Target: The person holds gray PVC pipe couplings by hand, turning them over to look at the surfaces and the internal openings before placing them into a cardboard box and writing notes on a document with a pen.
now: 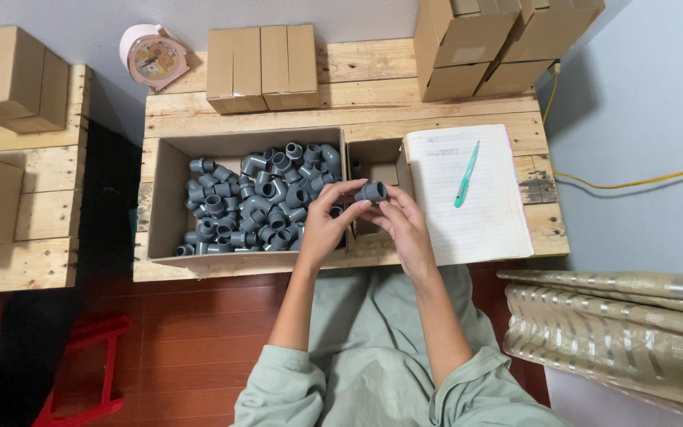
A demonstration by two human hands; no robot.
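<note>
Over the small open box (379, 162), the left hand (324, 225) and right hand (405, 224) pinch one grey pipe fitting (372, 191) between their fingers (355, 188); at nine o'clock, the big box (169, 198) brims with fittings; at three, a notebook (488, 213).

Small box (379, 170) interior (behind hands (365, 217))

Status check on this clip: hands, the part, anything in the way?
Left hand and right hand both pinch one grey pipe fitting. Held above small open box, beside big box of fittings. Nothing in the way.
</note>
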